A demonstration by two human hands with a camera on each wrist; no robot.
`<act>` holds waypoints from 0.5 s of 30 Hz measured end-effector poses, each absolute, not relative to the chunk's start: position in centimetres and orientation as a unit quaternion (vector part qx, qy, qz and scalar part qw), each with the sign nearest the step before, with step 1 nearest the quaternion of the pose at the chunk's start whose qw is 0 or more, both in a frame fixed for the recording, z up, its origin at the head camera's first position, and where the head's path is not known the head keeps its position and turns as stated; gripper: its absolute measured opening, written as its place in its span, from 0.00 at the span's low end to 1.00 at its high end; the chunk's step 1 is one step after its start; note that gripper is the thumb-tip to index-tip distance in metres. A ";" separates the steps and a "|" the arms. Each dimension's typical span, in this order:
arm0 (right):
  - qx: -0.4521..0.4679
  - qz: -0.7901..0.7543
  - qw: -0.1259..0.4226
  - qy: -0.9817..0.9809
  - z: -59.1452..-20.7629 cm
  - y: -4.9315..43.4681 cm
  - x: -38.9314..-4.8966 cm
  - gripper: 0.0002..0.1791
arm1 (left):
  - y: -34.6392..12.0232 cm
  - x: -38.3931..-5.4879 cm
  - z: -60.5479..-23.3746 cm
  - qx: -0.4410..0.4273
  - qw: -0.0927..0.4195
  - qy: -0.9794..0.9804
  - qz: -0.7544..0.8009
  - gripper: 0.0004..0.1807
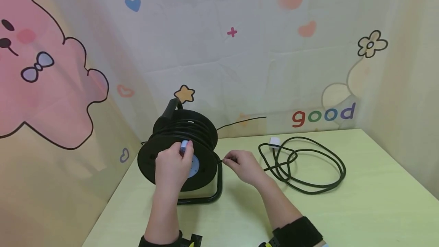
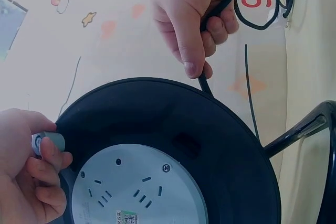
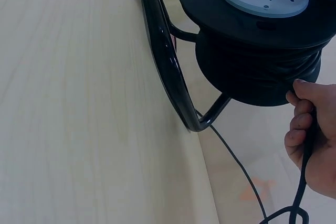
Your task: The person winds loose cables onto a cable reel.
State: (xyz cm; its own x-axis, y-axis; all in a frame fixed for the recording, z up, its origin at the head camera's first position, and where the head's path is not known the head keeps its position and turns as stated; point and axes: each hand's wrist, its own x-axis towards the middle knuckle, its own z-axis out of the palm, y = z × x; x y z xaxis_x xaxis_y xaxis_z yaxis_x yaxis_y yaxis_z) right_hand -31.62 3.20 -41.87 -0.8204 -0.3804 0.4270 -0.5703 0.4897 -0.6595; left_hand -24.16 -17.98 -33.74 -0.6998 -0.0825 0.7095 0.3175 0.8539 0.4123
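A black cable reel (image 1: 148, 161) stands on the table at left of centre in the head view, with black cable wound on its drum. My left hand (image 1: 171, 166) pinches the grey-blue crank knob (image 2: 51, 142) on the reel's front disc. Beside the reel's right side, my right hand (image 1: 246, 166) grips the black cable (image 3: 300, 184) where it runs onto the drum. A round, pale socket panel (image 2: 139, 177) sits at the disc's centre, partly covered by the left hand in the head view.
Loose loops of cable (image 1: 337, 159) lie on the right of the pale green table (image 1: 377, 216), with a white plug (image 1: 274, 142) behind them. The reel's black tube stand (image 3: 163, 56) reaches forward. A printed curtain (image 1: 205, 48) hangs behind the table.
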 end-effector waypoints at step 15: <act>0.206 0.172 0.170 -0.948 -40.7 6.0 -30.8 0.14 | -17.7 -23.9 -33.7 -0.070 0.378 -0.888 -0.254 0.25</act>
